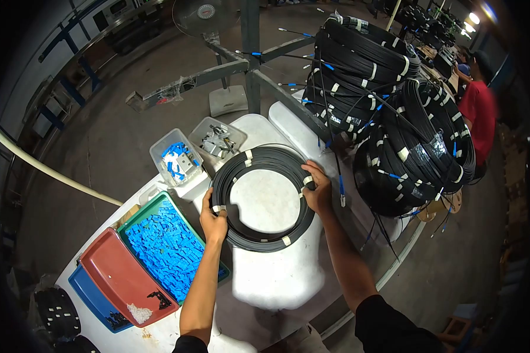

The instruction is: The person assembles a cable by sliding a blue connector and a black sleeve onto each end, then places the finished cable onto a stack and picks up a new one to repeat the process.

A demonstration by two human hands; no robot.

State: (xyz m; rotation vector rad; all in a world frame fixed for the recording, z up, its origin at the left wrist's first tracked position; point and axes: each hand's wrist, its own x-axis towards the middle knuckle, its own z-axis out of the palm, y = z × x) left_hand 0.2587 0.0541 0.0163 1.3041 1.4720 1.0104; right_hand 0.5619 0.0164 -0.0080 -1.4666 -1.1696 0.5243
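Observation:
A coil of black cable [265,242], bound with pale tape at several spots, is in front of me over the white table [277,282]. Around its left side my left hand [214,220] is closed, thumb on top near a tape band. My right hand [318,188] grips the opposite side, with the fingers wrapped over the upper right edge beside another tape band. Through the ring the white tabletop shows. Just left of the coil stands a green tray [122,234] full of small blue connector parts [168,247].
A red tray [109,265] and a blue tray [82,288] lie left. Two clear tubs [156,150] [239,130] hold small parts behind the coil. Large stacks of black cable coils [359,70] with dangling ends rise at right, by a metal post [251,59]. A person [477,112] sits beyond.

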